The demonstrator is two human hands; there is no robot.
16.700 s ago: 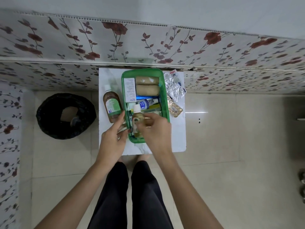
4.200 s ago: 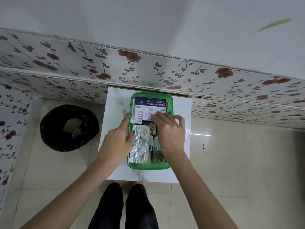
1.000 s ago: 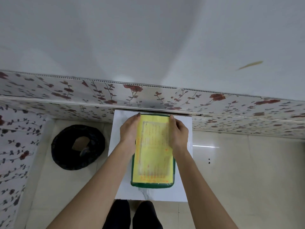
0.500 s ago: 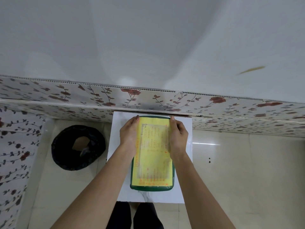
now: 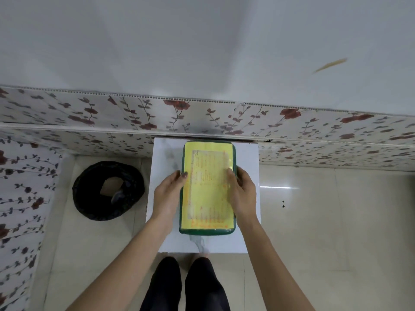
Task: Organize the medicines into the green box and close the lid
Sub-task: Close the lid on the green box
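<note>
Lid (image 5: 207, 187) print unreadable, contents beneath hidden

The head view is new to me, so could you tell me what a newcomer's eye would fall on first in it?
The bright yellow lid on the green box stands out first, at the centre of the white table against the flowered wall. The left hand and right hand hold the box by its long sides, thumbs on the lid. A black bin sits on the floor to the left.
</note>
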